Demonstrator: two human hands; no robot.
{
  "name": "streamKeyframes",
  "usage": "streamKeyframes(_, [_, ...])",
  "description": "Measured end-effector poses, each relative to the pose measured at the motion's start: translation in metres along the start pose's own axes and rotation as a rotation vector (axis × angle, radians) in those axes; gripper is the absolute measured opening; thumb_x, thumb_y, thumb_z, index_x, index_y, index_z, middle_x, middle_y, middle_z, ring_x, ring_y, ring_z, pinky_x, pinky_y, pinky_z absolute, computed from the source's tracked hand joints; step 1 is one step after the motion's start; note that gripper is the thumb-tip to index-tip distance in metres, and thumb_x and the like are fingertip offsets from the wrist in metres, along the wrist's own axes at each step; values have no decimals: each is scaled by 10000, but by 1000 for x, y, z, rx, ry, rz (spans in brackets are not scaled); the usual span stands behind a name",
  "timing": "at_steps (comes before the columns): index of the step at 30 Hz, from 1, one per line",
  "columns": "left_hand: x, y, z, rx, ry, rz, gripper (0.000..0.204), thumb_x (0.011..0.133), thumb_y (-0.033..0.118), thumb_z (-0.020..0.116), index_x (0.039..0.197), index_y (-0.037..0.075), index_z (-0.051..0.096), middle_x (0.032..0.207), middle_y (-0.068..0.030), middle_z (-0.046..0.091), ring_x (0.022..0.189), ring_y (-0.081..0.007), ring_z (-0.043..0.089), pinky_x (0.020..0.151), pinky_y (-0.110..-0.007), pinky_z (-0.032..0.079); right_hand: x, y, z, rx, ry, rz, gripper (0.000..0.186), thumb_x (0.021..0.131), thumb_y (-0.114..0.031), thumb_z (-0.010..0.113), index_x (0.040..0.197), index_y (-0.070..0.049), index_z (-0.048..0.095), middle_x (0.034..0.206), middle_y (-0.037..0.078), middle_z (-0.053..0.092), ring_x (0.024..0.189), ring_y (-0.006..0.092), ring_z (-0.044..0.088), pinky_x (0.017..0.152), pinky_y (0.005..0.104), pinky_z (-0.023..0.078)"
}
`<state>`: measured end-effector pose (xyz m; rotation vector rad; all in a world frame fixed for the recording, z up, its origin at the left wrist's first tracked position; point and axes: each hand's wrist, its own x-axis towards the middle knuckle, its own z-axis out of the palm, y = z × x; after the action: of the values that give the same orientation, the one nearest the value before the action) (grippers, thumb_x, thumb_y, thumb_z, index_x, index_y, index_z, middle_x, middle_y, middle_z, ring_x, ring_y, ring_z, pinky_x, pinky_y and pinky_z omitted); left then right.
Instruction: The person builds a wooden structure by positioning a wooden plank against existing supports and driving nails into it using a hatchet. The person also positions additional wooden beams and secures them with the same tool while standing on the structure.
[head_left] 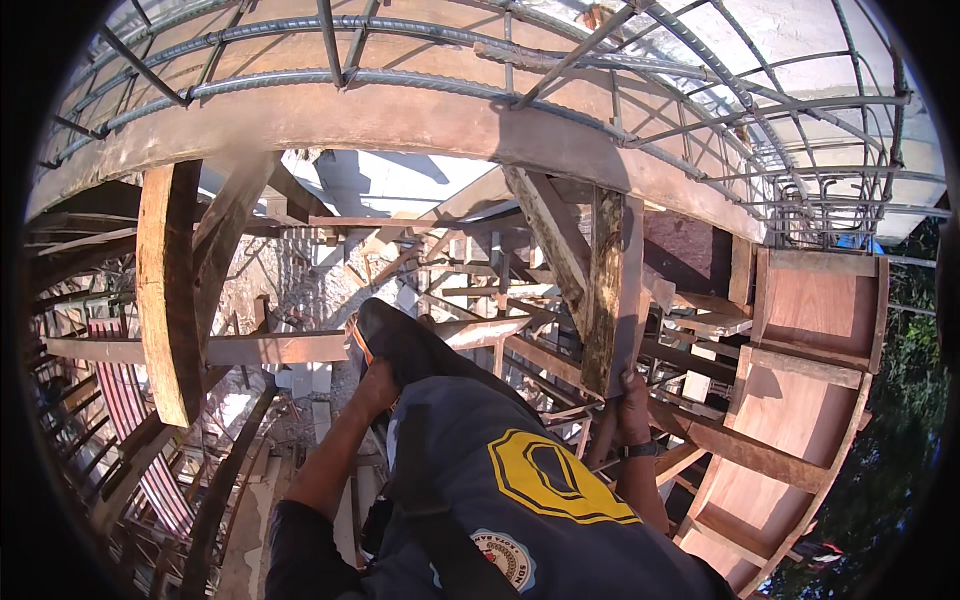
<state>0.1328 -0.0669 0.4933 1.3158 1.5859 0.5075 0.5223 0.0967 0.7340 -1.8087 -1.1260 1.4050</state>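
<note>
My right hand (632,405), with a dark band at the wrist, grips the lower end of an upright wooden post (628,290). Its thumb lies against the wood; the other fingers are mostly hidden. The post has a rough, bark-like left side and a smoother face on the right, and it reaches up to a long wooden beam (400,122). A slanted timber brace (552,240) stands beside it. On the left, my left hand (377,388) is down at my dark trouser leg (400,340), which has an orange stripe. Its fingers are hidden there.
Steel rebar (420,78) runs along the beam, joining a cage (830,195) at right. Another post (168,290) hangs at left, near a horizontal timber (270,348). Plywood box forms (800,400) line the right. Below lies a tangle of timbers and rubble.
</note>
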Motion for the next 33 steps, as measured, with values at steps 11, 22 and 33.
streamKeyframes(11, [55, -27, 87, 193, -91, 97, 406, 1009, 309, 516, 1279, 7, 528, 1187, -248, 620, 1128, -313, 604, 891, -415, 543, 5, -13, 1, -109, -49, -22, 866, 777, -643, 716, 1231, 76, 551, 1093, 82, 624, 941, 141, 584, 825, 299, 481])
streamKeyframes(22, [72, -15, 61, 207, -135, 37, 362, 974, 292, 531, 1210, 23, 584, 1112, -247, 646, 1073, -350, 620, 868, -432, 534, -1, -12, 2, 49, -79, 33, 877, 770, -572, 773, 1329, 30, 466, 1198, 71, 585, 1071, 157, 578, 936, 319, 476])
streamKeyframes(33, [38, -11, 5, 343, -334, -34, 324, 940, 275, 545, 1140, 39, 641, 1036, -246, 671, 1018, -387, 637, 846, -450, 526, 0, -20, 9, -35, -89, -1, 929, 743, -607, 755, 1332, 56, 478, 1206, 104, 586, 1091, 175, 561, 945, 315, 447])
